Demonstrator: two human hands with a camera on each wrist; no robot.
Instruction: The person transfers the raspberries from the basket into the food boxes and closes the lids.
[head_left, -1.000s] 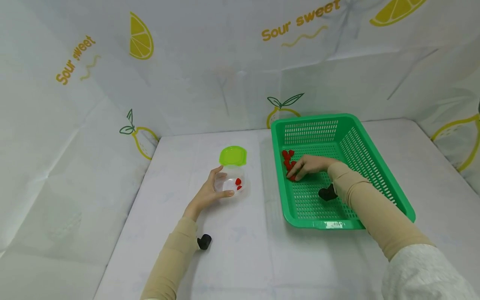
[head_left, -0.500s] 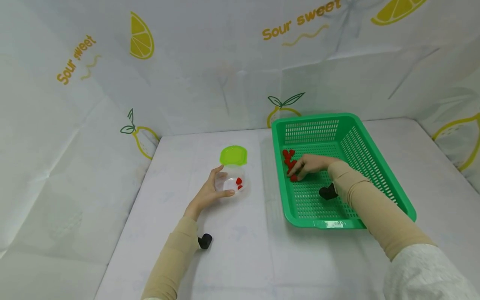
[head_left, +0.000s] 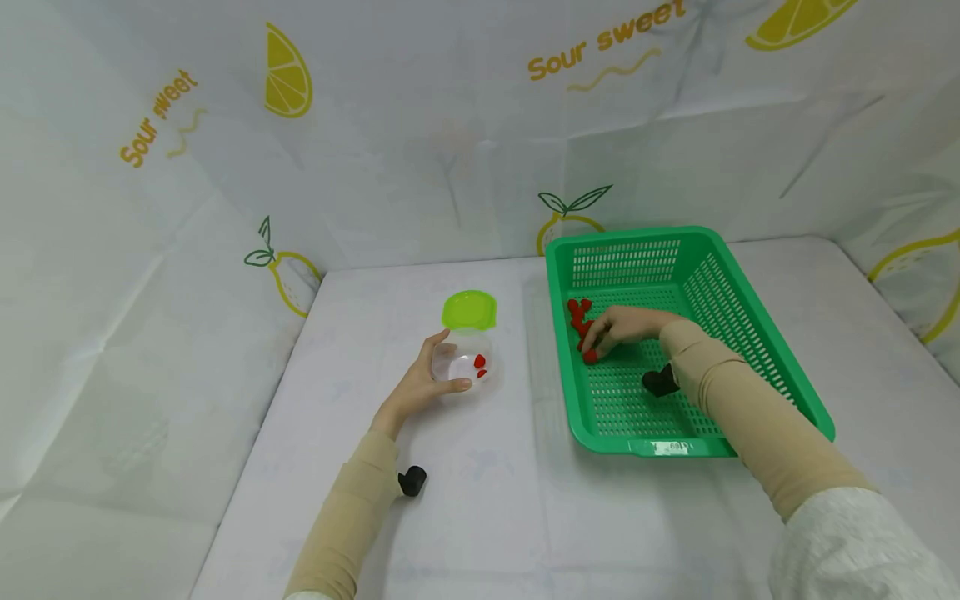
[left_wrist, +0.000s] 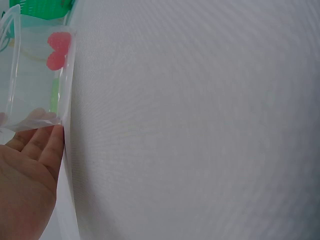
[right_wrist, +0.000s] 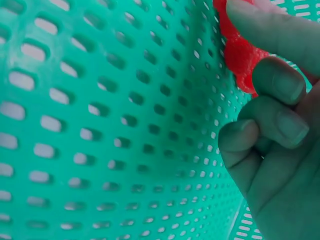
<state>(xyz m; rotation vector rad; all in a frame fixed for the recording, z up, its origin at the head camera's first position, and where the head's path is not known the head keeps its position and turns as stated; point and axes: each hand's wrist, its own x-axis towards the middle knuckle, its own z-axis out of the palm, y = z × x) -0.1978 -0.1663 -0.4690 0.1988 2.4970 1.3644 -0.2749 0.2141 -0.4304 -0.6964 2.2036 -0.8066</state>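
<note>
My left hand point(head_left: 413, 390) holds a clear plastic tub point(head_left: 459, 367) from its left side, thumb at the near side and fingers round the far side. Two red berries point(head_left: 480, 362) lie in the tub's right part; the left wrist view shows them through its wall. Over in the green basket point(head_left: 621, 447), my right hand point(head_left: 626, 327) reaches down along the left side. Its thumb and index finger pinch a red berry point(head_left: 590, 357), while the other fingers curl in. Several more bumpy red berries point(head_left: 577, 315) lie just beyond that hand, partly covered by it in the right wrist view.
A lime-green lid point(head_left: 469, 310) lies on the white tabletop point(head_left: 480, 492) right behind the tub. The basket has raised slotted walls. A white printed sheet point(head_left: 420, 167) hangs behind the table. Black wrist cameras point(head_left: 413, 481) stick out from both forearms.
The right hand's fingertips have shifted slightly among the berries, and the near berry now shows more clearly at them. The left hand and tub stay in place.
</note>
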